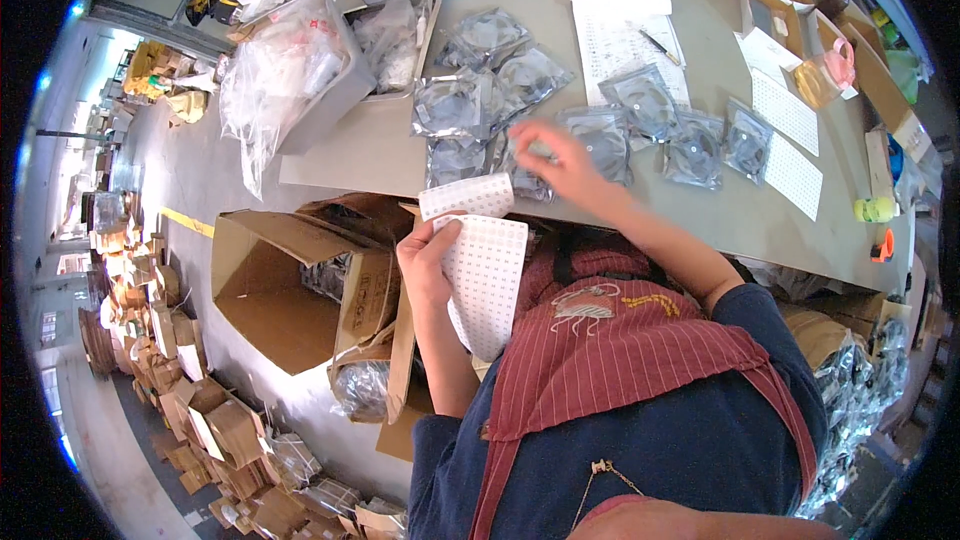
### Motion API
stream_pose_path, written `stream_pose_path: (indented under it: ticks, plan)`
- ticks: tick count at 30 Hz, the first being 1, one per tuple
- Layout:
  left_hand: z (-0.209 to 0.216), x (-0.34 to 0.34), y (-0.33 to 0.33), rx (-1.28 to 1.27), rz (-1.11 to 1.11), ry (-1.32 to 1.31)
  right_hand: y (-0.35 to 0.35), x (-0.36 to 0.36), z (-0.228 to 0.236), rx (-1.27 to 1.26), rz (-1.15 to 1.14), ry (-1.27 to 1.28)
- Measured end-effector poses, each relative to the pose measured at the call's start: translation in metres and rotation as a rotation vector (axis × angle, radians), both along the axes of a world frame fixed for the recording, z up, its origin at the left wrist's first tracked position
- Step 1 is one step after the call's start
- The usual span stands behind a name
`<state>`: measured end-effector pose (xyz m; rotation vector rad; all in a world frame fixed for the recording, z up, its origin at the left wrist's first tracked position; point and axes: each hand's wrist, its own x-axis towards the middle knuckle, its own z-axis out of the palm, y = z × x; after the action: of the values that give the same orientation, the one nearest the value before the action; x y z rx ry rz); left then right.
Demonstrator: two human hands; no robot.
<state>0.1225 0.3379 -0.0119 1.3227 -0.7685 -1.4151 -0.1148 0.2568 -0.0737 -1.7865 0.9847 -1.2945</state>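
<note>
My left hand (428,258) grips a sheet of small printed labels (484,265) at the table's near edge. The sheet is white, bends back over itself at the top and hangs down in front of my apron. Over the silvery bags, my right hand (558,162) reaches in from the right with bent fingers. Motion blurs its fingertips, so whether they hold a label is unclear. Close by lie several clear silvery bags with dark coiled cables inside, among them one bag (453,104) left of that hand and another bag (597,143) partly beside its wrist.
A paper list (625,35) with a pen (660,46) lies farther back. More label sheets (795,176) rest at the right. A grey bin (325,90) with plastic bags stands at the table's left. Below it sits an open cardboard box (285,290).
</note>
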Motion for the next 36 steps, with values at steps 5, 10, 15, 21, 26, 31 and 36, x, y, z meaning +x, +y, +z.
stream_pose_path:
  ticks: [5, 10, 15, 21, 26, 31, 36]
  plan:
    - [0.002, 0.021, 0.006, -0.004, 0.077, -0.028, -0.021, -0.026, -0.032, 0.138, -0.136, 0.150]
    - [0.002, 0.033, -0.001, 0.003, 0.083, 0.126, -0.020, -0.016, -0.053, 0.105, -0.126, 0.130]
    - [0.007, 0.045, -0.003, 0.019, 0.095, 0.116, -0.021, -0.005, -0.059, 0.048, -0.111, 0.190]
    - [-0.007, 0.053, -0.005, 0.050, 0.159, 0.158, -0.024, -0.021, -0.068, 0.113, -0.227, 0.196]
    - [-0.024, 0.056, -0.011, 0.085, 0.076, 0.151, -0.024, -0.025, -0.077, -0.027, -0.340, 0.427]
    - [-0.041, 0.053, -0.012, 0.100, -0.052, 0.084, -0.026, 0.007, -0.087, -0.149, -0.276, 0.458]
    - [-0.025, 0.044, -0.006, 0.074, -0.055, 0.027, -0.031, 0.016, -0.089, -0.115, -0.297, 0.490]
